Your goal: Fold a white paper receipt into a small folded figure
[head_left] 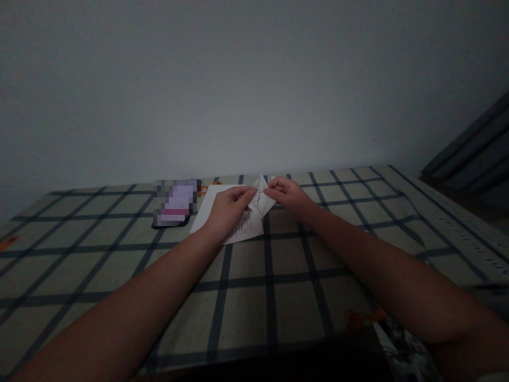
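Two hands meet at the far middle of the surface (278, 297), both on one folded paper (261, 200).

Left hand (227, 211): fingers (248, 192) narrow, pinched on the left edge of the folded paper. The heel of the hand lies over the sheet (249, 229) below; whether it presses on it cannot be told.

Right hand (289, 195): fingers (274, 187) curled and narrow, gripping the right edge of the folded paper.

Folded paper: white, small, with one corner pointing up and away. It is held between the two hands, over the far right part of the sheet. Whether its lower edge touches the sheet cannot be told.

Sheet: white, flat on the surface, skewed, with faint print near its near edge. The print is too small to read.

Phone (175, 204): dark case, lying flat just left of the sheet, its far right corner close to the sheet's far left corner. Its screen is blurred out.

Surface: covered by a pale cloth (99, 239) with dark check lines, running left and right to the picture's edges. Both forearms reach in from the near edge, above the cloth.

Wall (254, 79): plain and grey, behind the far edge of the surface.

Light is low throughout
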The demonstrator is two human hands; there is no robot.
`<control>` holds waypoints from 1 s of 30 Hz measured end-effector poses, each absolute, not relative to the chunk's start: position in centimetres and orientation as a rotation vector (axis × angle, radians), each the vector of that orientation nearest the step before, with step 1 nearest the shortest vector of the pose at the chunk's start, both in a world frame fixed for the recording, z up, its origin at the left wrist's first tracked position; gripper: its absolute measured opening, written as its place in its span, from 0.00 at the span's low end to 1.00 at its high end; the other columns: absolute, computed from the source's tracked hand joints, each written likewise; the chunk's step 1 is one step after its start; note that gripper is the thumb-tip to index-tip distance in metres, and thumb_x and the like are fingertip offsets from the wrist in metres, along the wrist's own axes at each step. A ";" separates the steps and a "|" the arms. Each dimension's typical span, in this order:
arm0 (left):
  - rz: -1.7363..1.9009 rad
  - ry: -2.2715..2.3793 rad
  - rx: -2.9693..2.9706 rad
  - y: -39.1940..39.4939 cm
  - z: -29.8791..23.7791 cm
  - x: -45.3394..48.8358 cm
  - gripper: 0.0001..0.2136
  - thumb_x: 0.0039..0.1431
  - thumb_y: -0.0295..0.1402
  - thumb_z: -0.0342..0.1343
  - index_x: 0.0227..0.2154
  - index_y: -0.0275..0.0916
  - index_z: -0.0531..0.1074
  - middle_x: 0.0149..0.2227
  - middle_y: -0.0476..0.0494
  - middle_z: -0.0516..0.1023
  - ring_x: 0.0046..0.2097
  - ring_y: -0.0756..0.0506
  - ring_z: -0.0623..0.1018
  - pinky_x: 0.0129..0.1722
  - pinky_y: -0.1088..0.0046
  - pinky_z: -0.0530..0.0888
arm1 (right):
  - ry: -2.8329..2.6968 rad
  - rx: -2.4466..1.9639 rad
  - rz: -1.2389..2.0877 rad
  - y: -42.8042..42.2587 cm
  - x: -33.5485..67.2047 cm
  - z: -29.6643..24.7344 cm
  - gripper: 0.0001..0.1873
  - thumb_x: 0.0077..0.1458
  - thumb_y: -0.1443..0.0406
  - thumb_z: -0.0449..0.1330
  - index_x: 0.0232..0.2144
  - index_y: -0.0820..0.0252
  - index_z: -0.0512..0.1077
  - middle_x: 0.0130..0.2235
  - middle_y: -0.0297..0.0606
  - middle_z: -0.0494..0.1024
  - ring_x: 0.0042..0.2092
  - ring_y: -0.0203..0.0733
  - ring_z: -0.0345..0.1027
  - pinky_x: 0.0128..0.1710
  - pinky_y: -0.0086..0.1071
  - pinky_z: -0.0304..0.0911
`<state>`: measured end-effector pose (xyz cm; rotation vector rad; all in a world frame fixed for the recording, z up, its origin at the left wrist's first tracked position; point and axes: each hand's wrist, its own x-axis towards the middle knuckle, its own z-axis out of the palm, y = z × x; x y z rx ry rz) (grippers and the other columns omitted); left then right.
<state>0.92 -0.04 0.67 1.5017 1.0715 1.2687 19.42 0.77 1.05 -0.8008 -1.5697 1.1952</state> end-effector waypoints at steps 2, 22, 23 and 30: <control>1.272 1.074 1.497 -0.1 0.7 0.9 0.18 0.49 0.45 0.65 0.37 0.36 0.80 0.36 0.41 0.82 0.34 0.45 0.77 0.34 0.71 0.71 | -1.570 -0.796 1.191 0.9 19.4 0.9 0.14 0.50 0.57 0.64 0.30 0.61 0.66 0.27 0.31 0.72 0.29 0.32 0.66 0.31 0.28 0.60; 1.288 1.040 1.530 0.3 0.1 0.8 0.18 0.48 0.46 0.65 0.36 0.35 0.80 0.33 0.41 0.82 0.32 0.46 0.77 0.33 0.71 0.72 | -1.596 -0.814 1.204 0.8 19.4 1.1 0.15 0.49 0.57 0.64 0.28 0.61 0.64 0.25 0.29 0.68 0.27 0.31 0.61 0.28 0.28 0.57; 1.288 1.044 1.530 0.4 0.1 0.7 0.18 0.48 0.46 0.65 0.35 0.35 0.80 0.33 0.41 0.81 0.31 0.46 0.76 0.33 0.71 0.72 | -1.596 -0.817 1.200 0.8 19.4 1.1 0.15 0.48 0.57 0.64 0.27 0.60 0.64 0.25 0.28 0.68 0.27 0.31 0.61 0.28 0.27 0.56; 1.280 1.045 1.479 0.2 0.4 0.9 0.19 0.46 0.46 0.66 0.35 0.35 0.80 0.32 0.41 0.81 0.31 0.47 0.76 0.31 0.72 0.70 | -1.608 -0.809 1.206 0.7 19.4 1.1 0.15 0.49 0.57 0.63 0.28 0.60 0.64 0.26 0.30 0.69 0.28 0.32 0.63 0.28 0.28 0.58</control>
